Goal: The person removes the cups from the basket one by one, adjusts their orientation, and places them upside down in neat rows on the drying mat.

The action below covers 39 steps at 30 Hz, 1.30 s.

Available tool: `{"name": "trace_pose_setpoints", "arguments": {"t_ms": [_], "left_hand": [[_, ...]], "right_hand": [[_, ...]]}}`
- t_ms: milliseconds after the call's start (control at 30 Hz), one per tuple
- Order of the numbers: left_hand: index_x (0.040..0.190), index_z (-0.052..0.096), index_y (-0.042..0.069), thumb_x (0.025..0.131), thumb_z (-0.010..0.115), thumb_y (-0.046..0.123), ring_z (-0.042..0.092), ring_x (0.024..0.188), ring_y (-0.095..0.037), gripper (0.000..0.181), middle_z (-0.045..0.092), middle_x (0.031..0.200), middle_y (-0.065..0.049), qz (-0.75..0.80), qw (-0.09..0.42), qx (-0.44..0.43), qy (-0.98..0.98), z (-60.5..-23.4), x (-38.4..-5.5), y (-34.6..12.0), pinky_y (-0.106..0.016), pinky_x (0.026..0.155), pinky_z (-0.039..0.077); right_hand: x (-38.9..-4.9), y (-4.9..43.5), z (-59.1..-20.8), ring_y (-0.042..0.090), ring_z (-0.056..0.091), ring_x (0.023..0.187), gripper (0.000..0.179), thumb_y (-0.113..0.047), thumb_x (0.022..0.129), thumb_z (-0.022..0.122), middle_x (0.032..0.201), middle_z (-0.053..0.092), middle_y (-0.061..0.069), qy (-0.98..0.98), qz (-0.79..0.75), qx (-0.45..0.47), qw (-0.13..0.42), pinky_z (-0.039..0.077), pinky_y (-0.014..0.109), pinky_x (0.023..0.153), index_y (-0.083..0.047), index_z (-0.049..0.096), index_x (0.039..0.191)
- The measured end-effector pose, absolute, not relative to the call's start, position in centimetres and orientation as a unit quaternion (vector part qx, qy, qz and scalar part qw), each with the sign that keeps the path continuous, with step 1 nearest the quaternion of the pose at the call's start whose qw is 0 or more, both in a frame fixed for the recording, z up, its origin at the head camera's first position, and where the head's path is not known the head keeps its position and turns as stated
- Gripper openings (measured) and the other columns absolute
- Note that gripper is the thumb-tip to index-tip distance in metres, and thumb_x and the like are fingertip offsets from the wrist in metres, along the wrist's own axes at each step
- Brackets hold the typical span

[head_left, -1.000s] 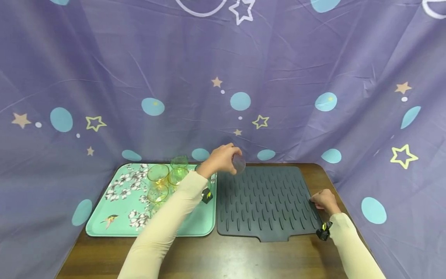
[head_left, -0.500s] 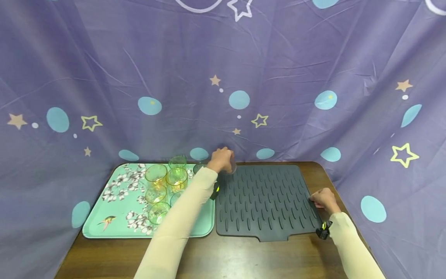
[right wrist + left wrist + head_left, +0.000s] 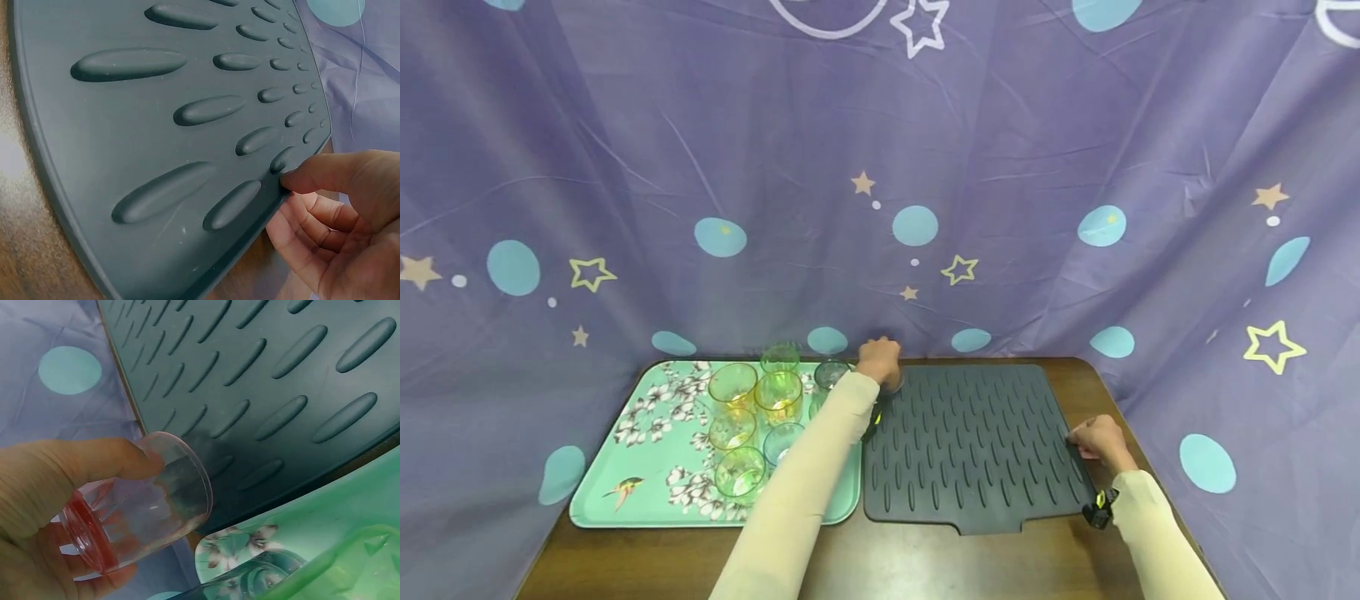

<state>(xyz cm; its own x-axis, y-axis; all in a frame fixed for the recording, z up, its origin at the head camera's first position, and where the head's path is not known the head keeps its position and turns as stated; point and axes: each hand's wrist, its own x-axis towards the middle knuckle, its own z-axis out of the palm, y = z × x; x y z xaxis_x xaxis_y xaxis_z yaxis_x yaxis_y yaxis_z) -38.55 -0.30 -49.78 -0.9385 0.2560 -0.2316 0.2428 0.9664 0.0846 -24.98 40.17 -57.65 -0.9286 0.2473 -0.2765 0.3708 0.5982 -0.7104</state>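
Note:
My left hand grips a clear, pink-tinted glass by its thicker red base, thumb on one side and fingers on the other. The glass is upside down, its rim close over the back left corner of a dark grey drying mat. In the head view the hand and forearm hide most of the glass. At the mat's right edge, my right hand pinches the border, with the thumb on top and the fingers curled beneath.
Left of the mat lies a mint tray with flowers and a bird printed on it. Several coloured glasses stand on it, among them a yellow glass, a green glass and a dark glass. A purple curtain hangs behind.
My left hand has lowered the pink glass and shifted it slightly left, toward the mat's back left corner. My right hand keeps its place at the mat's edge.

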Motion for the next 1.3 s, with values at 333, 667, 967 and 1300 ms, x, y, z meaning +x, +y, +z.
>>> {"name": "trace_pose_setpoints", "arguments": {"t_ms": [333,667,967,1300], "left_hand": [[0.110,0.073,0.012,0.070,0.088,0.008,0.061,0.109,-0.032,0.043,0.065,0.125,-0.009,0.038,0.140,0.119,0.982,-51.1,-38.2,-0.1,-0.047,0.091,0.055],[0.125,0.070,0.012,0.066,0.096,0.020,0.061,0.120,-0.036,0.065,0.065,0.129,-0.011,0.058,0.137,0.107,0.983,-51.3,-38.4,-0.9,-0.048,0.097,0.054],[0.149,0.048,0.009,0.074,0.090,0.019,0.054,0.129,-0.042,0.087,0.053,0.143,-0.020,0.086,0.125,0.110,0.982,-50.1,-37.3,-1.8,-0.051,0.103,0.050],[0.151,0.044,0.008,0.075,0.088,0.019,0.051,0.132,-0.042,0.088,0.050,0.146,-0.020,0.103,0.137,0.135,0.976,-49.4,-37.6,-2.0,-0.054,0.105,0.048]], "right_hand": [[-24.1,40.7,-58.4,0.009,0.059,0.053,0.012,-0.001,0.082,0.070,0.058,0.059,-0.001,0.879,-0.438,0.177,0.068,0.055,0.024,0.050,0.012,0.070,0.083],[-24.1,40.4,-59.1,0.007,0.065,0.061,0.021,-0.002,0.088,0.071,0.072,0.072,0.002,0.875,-0.462,0.143,0.029,0.057,0.020,0.056,0.018,0.070,0.092],[-25.1,40.2,-58.6,0.005,0.064,0.060,0.021,-0.002,0.088,0.070,0.068,0.068,-0.002,0.874,-0.462,0.147,0.048,0.057,0.019,0.057,0.018,0.069,0.094],[-24.7,40.9,-57.5,0.007,0.065,0.063,0.016,0.003,0.092,0.067,0.073,0.066,0.002,0.880,-0.446,0.125,0.102,0.059,0.022,0.059,0.018,0.065,0.096]]}}
